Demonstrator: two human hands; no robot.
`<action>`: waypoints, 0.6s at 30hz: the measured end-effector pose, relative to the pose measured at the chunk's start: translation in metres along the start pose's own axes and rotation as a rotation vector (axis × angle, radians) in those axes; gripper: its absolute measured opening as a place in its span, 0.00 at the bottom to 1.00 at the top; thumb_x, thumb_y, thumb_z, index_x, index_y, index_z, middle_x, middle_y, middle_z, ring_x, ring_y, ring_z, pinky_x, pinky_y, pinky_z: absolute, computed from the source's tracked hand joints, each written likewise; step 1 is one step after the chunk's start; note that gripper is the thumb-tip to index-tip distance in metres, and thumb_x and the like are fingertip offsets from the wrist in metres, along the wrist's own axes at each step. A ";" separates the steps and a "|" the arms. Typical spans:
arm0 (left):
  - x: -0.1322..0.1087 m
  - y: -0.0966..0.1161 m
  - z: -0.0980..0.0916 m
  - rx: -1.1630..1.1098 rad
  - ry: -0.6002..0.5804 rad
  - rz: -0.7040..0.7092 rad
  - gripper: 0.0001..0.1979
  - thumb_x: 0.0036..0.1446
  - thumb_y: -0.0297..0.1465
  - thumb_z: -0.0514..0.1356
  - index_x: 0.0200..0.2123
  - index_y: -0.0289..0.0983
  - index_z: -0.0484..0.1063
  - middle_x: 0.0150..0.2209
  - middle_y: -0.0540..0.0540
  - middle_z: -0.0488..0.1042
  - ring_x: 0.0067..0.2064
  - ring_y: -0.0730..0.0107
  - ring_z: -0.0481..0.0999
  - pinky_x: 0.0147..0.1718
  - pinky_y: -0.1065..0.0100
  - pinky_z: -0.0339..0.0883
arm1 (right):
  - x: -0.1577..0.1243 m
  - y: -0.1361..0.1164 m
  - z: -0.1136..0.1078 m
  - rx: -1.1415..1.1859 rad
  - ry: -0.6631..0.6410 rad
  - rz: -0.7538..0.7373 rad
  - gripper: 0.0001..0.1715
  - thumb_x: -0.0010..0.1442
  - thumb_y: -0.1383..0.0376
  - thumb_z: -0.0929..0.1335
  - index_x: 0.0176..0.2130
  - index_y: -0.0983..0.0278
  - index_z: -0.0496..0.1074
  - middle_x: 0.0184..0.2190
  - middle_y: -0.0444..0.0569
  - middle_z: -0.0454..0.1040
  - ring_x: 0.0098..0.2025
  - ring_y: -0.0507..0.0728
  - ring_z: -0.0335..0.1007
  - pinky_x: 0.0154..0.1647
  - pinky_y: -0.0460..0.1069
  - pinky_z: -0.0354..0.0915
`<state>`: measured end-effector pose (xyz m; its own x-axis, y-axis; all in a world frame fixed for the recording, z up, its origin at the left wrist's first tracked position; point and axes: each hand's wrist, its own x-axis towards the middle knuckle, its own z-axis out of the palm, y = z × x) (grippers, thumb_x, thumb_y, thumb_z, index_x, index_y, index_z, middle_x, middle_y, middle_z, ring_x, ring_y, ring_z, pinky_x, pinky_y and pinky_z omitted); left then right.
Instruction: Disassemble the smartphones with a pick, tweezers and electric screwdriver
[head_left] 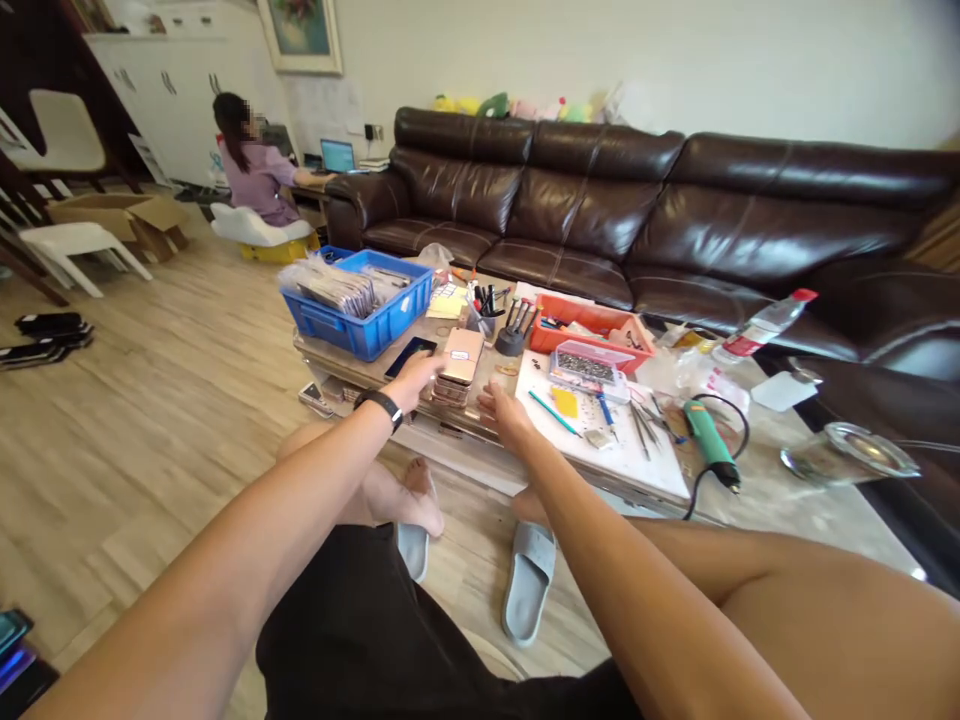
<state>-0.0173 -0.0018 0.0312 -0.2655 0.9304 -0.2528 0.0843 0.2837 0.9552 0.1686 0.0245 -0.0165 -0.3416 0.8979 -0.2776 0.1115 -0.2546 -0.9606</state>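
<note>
1. Head view: a stack of phones (459, 366) sits near the front edge of the surface (799, 512), between the two hands. Clock directions below are from this stack. It is probably piled there to be within easy reach, its gold top face and small label turned upward.
2. Left hand (414, 382), 8 o'clock: its fingers reach the stack's left side; whether they clamp a phone or only touch cannot be told.
3. Right hand (511, 417), 4 o'clock: its fingers are loosely apart, slightly curled and near the stack, with nothing visible between them.
4. At 9 o'clock, a dark phone (409, 356) lies flat, just beyond the left hand.
5. At 2 o'clock, a tool holder (511, 343) keeps its tools upright, likely for quick picking.
6. At 10 o'clock, a blue tray (365, 336) holds packed rows of sleeves, apparently kept sorted.
7. Between 3 and 4 o'clock, a white mat (637, 455) bears tweezers (643, 430), perhaps to keep small pieces together.
</note>
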 end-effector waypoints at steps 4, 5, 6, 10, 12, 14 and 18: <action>-0.035 -0.004 -0.043 0.280 0.088 -0.024 0.21 0.68 0.40 0.63 0.59 0.37 0.71 0.57 0.39 0.74 0.52 0.56 0.78 0.50 0.50 0.77 | -0.047 -0.003 -0.057 -0.004 -0.058 0.099 0.18 0.71 0.57 0.70 0.55 0.65 0.74 0.53 0.54 0.77 0.50 0.60 0.78 0.51 0.59 0.76; -0.044 -0.003 -0.054 0.366 0.080 -0.026 0.21 0.68 0.39 0.63 0.59 0.37 0.71 0.57 0.39 0.74 0.52 0.56 0.78 0.50 0.50 0.77 | -0.058 -0.005 -0.074 -0.013 -0.053 0.110 0.18 0.71 0.58 0.70 0.55 0.65 0.74 0.53 0.54 0.77 0.50 0.60 0.78 0.51 0.59 0.76; -0.053 -0.001 -0.065 0.458 0.063 -0.026 0.20 0.68 0.39 0.63 0.59 0.37 0.71 0.57 0.39 0.75 0.52 0.56 0.78 0.49 0.50 0.77 | -0.069 -0.007 -0.091 -0.025 -0.036 0.115 0.18 0.71 0.58 0.70 0.56 0.65 0.74 0.54 0.54 0.77 0.50 0.60 0.77 0.51 0.59 0.76; -0.086 0.017 -0.096 0.854 -0.093 -0.011 0.18 0.67 0.38 0.64 0.56 0.36 0.74 0.56 0.41 0.76 0.52 0.55 0.78 0.49 0.51 0.77 | -0.102 -0.018 -0.153 -0.091 0.110 0.080 0.21 0.71 0.58 0.70 0.59 0.64 0.72 0.57 0.55 0.75 0.52 0.62 0.76 0.52 0.61 0.75; -0.099 0.029 -0.103 1.023 -0.162 0.005 0.17 0.67 0.38 0.64 0.55 0.36 0.75 0.55 0.42 0.76 0.51 0.55 0.79 0.49 0.52 0.77 | -0.114 -0.024 -0.175 -0.147 0.169 0.052 0.21 0.71 0.58 0.71 0.59 0.64 0.72 0.57 0.55 0.74 0.53 0.62 0.76 0.52 0.61 0.75; -0.110 0.040 -0.104 1.163 -0.216 0.022 0.17 0.67 0.38 0.65 0.53 0.36 0.75 0.53 0.43 0.77 0.50 0.56 0.79 0.48 0.53 0.77 | -0.124 -0.028 -0.192 -0.222 0.192 0.043 0.22 0.71 0.58 0.71 0.59 0.64 0.72 0.57 0.55 0.74 0.53 0.62 0.76 0.52 0.61 0.75; -0.128 0.055 -0.089 1.342 -0.254 0.104 0.16 0.67 0.40 0.64 0.52 0.36 0.75 0.51 0.42 0.78 0.49 0.57 0.79 0.48 0.52 0.77 | -0.146 -0.025 -0.216 -0.435 0.197 0.092 0.22 0.71 0.58 0.71 0.59 0.64 0.72 0.57 0.55 0.74 0.53 0.62 0.76 0.52 0.61 0.75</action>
<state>-0.0637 -0.1260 0.1300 -0.0316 0.9363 -0.3499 0.9887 0.0805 0.1264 0.4168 -0.0225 0.0509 -0.1338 0.9402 -0.3132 0.5267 -0.2002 -0.8261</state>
